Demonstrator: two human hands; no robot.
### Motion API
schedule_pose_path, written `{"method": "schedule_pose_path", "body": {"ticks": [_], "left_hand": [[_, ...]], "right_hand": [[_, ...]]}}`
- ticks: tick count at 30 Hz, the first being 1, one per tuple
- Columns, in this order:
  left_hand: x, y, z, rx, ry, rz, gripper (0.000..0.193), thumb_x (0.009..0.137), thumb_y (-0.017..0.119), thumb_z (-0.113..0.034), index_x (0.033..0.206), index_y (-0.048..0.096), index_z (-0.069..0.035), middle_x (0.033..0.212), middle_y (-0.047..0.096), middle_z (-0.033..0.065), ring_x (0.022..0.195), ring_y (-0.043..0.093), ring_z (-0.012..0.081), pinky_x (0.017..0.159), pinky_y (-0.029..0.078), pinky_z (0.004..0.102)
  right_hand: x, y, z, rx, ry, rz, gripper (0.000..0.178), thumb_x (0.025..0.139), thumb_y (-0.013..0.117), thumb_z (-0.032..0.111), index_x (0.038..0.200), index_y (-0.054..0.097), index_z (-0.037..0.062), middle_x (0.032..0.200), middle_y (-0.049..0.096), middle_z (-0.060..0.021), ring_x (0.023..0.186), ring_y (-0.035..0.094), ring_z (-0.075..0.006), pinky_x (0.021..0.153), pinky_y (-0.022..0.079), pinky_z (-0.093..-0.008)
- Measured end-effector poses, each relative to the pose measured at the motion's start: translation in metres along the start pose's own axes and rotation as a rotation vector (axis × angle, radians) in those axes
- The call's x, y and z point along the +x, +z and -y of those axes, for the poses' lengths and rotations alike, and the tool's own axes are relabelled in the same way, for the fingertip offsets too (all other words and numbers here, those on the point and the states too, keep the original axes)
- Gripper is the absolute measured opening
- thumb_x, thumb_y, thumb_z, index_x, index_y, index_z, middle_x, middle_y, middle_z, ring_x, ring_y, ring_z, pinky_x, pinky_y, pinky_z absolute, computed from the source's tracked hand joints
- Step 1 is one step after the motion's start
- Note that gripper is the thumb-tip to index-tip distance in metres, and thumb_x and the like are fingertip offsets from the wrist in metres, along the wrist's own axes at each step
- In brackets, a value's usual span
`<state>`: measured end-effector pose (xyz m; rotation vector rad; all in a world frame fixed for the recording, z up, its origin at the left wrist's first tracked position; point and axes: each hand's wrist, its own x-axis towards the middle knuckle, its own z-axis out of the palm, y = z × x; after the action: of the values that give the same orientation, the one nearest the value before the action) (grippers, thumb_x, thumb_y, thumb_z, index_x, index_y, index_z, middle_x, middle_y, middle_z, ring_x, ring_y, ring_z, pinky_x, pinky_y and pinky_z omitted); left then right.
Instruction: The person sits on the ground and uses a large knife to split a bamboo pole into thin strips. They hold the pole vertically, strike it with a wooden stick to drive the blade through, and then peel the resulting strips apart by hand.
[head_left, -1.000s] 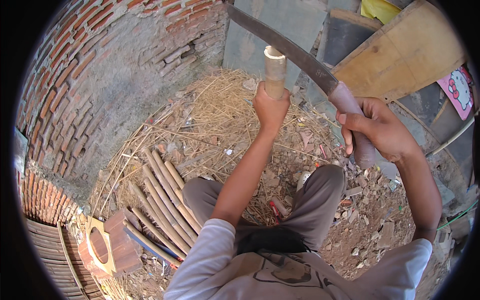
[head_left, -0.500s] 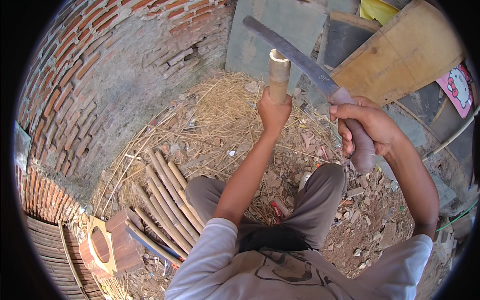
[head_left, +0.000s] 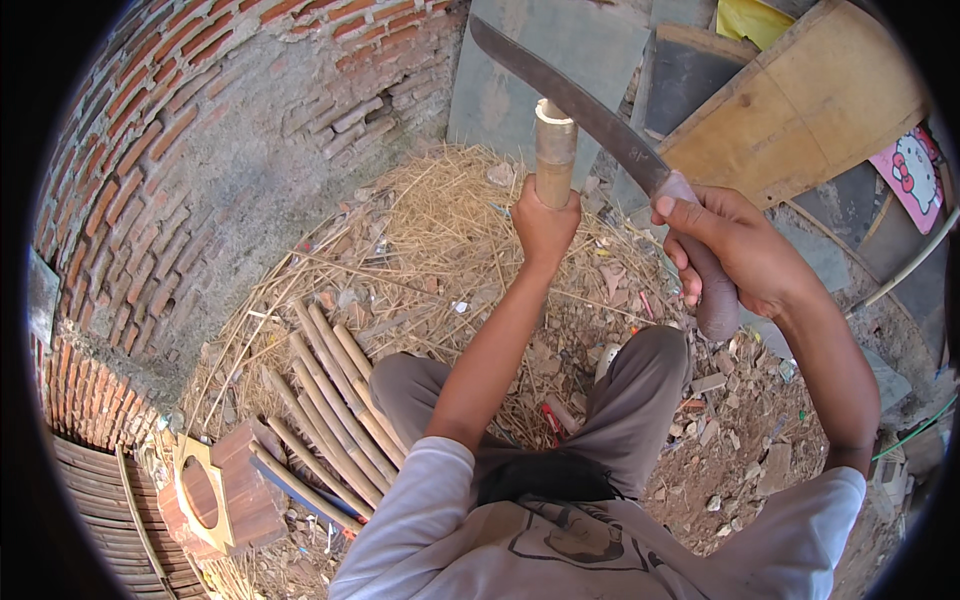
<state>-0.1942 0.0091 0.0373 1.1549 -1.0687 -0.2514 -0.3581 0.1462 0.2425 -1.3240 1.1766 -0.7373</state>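
Note:
My left hand (head_left: 546,222) is wrapped round a bamboo pole (head_left: 555,160), whose hollow, pale-rimmed end points up and away from me. In my right hand (head_left: 730,245) is a machete (head_left: 590,108) with a long dark curved blade, gripped by its thick brownish handle. The blade slants up to the left, its tip beyond the bamboo's open end. It passes close by the rim on the right; whether it touches cannot be seen. The lower part of the bamboo is hidden by my left hand and forearm.
Several cut bamboo lengths (head_left: 335,400) lie left of my knees. Dry straw and shavings (head_left: 440,215) cover the ground ahead, with rubble (head_left: 720,430) on the right. A worn brick wall (head_left: 230,170) rises at left. Boards (head_left: 800,100) lean at the far right.
The machete has tilted a little, its tip rising up and left and its face turning darker. My right hand has shifted slightly with it; my left hand and the bamboo have barely moved.

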Motion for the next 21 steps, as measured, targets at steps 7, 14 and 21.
{"method": "schedule_pose_path", "body": {"ticks": [7, 14, 21], "left_hand": [[-0.004, 0.003, -0.005, 0.031, 0.018, 0.004, 0.023, 0.07, 0.072, -0.013, 0.084, 0.059, 0.0, 0.074, 0.067, 0.022, 0.072, 0.068, 0.0412, 0.067, 0.053, 0.0454], [-0.006, 0.005, -0.006, 0.041, 0.039, -0.004, 0.025, 0.069, 0.073, -0.013, 0.087, 0.061, 0.0, 0.076, 0.068, 0.0214, 0.074, 0.069, 0.039, 0.068, 0.053, 0.0439], [-0.006, 0.003, -0.008, 0.067, 0.003, 0.009, 0.025, 0.071, 0.072, -0.012, 0.09, 0.062, 0.001, 0.078, 0.069, 0.0189, 0.075, 0.071, 0.0333, 0.07, 0.054, 0.0404]], "right_hand": [[-0.001, 0.001, 0.001, -0.127, 0.008, 0.109, 0.026, 0.094, 0.065, 0.021, 0.098, 0.048, 0.0023, 0.065, 0.053, -0.0025, 0.041, 0.051, -0.01, 0.037, 0.045, -0.0269], [0.001, 0.0, 0.004, -0.197, 0.06, 0.044, 0.025, 0.093, 0.067, 0.022, 0.089, 0.051, 0.003, 0.058, 0.051, -0.0012, 0.038, 0.049, -0.0102, 0.036, 0.044, -0.0271], [0.002, -0.005, 0.002, -0.285, 0.004, 0.023, 0.028, 0.09, 0.065, 0.025, 0.079, 0.055, 0.0011, 0.057, 0.052, -0.0025, 0.04, 0.05, -0.0115, 0.038, 0.044, -0.0284]]}}
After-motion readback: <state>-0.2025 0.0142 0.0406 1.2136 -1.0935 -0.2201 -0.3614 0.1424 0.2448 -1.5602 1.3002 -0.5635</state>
